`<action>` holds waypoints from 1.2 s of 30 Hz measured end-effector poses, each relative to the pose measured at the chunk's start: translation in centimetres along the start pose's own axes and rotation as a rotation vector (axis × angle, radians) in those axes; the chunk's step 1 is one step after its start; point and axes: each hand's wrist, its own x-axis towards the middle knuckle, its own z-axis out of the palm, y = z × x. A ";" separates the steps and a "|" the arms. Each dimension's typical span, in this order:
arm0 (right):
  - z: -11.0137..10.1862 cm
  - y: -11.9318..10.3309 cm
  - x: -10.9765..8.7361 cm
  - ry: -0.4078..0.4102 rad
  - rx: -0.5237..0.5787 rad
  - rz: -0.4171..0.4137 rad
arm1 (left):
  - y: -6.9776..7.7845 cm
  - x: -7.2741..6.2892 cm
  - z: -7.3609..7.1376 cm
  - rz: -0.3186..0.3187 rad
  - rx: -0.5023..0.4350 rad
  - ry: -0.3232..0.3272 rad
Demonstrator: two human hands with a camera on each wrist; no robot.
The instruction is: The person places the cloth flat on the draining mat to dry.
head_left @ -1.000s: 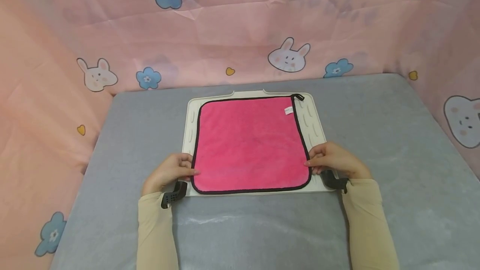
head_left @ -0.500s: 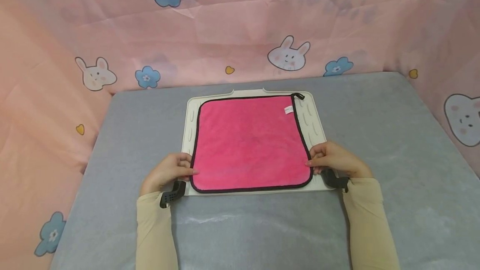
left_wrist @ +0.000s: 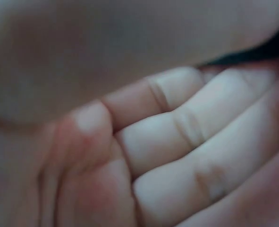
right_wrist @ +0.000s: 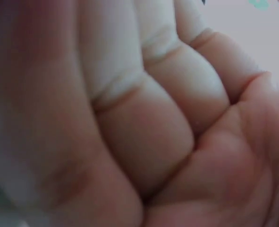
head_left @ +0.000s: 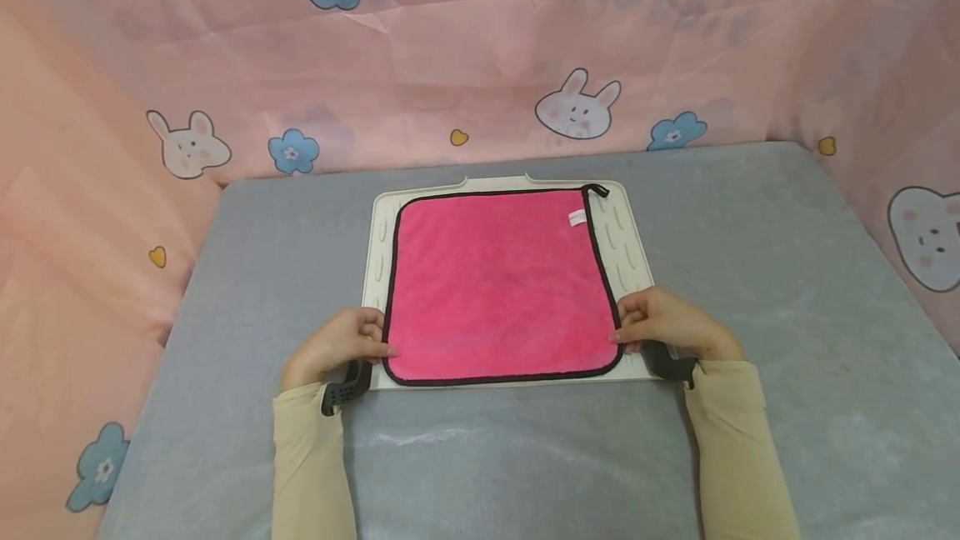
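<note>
A pink cloth (head_left: 498,282) with black edging lies spread flat over a cream board (head_left: 618,248) with oval ridges. At the cloth's near left side my left hand (head_left: 341,344) pinches the edging, thumb on top and fingers beneath. My right hand (head_left: 663,321) pinches the opposite edge near the right corner in the same manner. A black hanging loop (head_left: 597,189) and a small white label (head_left: 577,217) show at the far right corner. Both wrist views are filled by the curled fingers (left_wrist: 167,127) and palms; the fingertips are hidden there.
The board lies on a table with a grey cover (head_left: 525,457). Behind and to the sides hangs a pink curtain (head_left: 450,40) printed with rabbits and blue flowers. Black straps (head_left: 347,390) sit at the wrists, below beige sleeves.
Both hands stay on the cloth's side edges. The right thumb and the cloth's near edge have shifted very slightly; the whole head view has moved a little.
</note>
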 end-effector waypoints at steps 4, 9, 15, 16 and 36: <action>-0.1 -0.1 -0.1 0.009 0.015 0.000 | 0.1 -0.1 0.0 -0.018 -0.012 0.025; -0.2 -0.3 -0.3 0.025 0.041 -0.002 | 0.2 -0.3 0.0 -0.026 -0.031 0.059; -0.2 -0.4 -0.2 0.029 -0.001 0.022 | 0.2 -0.3 -0.1 -0.022 -0.001 0.058; -0.2 -0.4 -0.2 0.029 -0.008 0.024 | 0.2 -0.3 -0.1 -0.021 0.005 0.053; 0.6 -0.9 0.6 0.269 -0.011 0.110 | 0.4 0.4 0.5 -0.056 0.003 0.194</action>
